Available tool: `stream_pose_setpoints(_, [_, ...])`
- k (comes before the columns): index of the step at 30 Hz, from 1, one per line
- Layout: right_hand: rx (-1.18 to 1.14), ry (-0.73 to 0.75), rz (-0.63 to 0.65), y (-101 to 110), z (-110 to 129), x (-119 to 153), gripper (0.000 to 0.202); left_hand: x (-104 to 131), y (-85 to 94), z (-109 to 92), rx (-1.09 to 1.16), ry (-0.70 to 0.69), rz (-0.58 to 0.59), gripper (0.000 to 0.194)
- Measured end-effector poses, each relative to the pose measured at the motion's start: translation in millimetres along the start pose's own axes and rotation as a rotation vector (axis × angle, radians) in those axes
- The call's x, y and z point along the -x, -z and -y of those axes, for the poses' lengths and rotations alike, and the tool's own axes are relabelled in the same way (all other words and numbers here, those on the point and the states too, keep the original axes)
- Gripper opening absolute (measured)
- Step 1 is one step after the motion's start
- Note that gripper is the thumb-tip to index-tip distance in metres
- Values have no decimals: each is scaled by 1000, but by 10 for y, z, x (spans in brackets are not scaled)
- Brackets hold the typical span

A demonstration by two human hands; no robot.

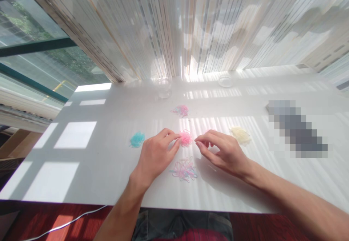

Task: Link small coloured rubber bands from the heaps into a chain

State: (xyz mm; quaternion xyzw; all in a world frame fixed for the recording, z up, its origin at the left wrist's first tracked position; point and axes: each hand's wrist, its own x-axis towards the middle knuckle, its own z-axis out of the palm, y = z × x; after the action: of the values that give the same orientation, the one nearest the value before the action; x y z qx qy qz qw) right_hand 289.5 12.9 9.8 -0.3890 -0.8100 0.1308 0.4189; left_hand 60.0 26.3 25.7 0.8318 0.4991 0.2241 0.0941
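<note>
Small piles of thin bands lie on the white table. My left hand (159, 150) has its thumb and forefinger at the left edge of a pink pile (186, 138); whether a band is between them is too small to tell. To the right of that pile, my right hand (218, 148) has thumb and forefinger tips pinched together, and anything in them is too small to see. A mixed pink and blue pile (184, 170) lies nearer the front edge. Teal bands (137, 139) are left of my left hand, cream bands (240, 135) beyond my right. Farther back sits another mixed pile (182, 110).
A clear round container (163, 88) and a clear lid (225, 81) stand at the back of the white table (109, 175), near a striped curtain (163, 26). A pixelated dark object (298, 130) lies at the right. A white cable (68, 225) runs over the floor.
</note>
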Motion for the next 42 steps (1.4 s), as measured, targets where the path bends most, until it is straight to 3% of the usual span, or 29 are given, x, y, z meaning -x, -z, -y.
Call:
stream_pose_setpoints(7, [-9,-12,25,-1,1,4,12,197,108,-13,127,-9,-100,13])
stream_pose_setpoints(12, [-29,-6,66,-13,-25,16,12,457,67,-40,261,-50,-133,16])
stream_pose_setpoints(18, [-79,107,336,6,-34,39,14,662,-50,-38,228,-119,-45,18])
stream_pose_setpoints(24, [-131,59,542,-22,46,61,21,710,-157,-43,220,-100,-20,18])
stream_pose_setpoints(32, [-166,0,606,-32,75,60,17,723,-176,-32,238,-89,-58,10])
stream_pose_setpoints(42, [-118,15,554,-86,67,84,9,725,-157,-32,255,-100,-78,8])
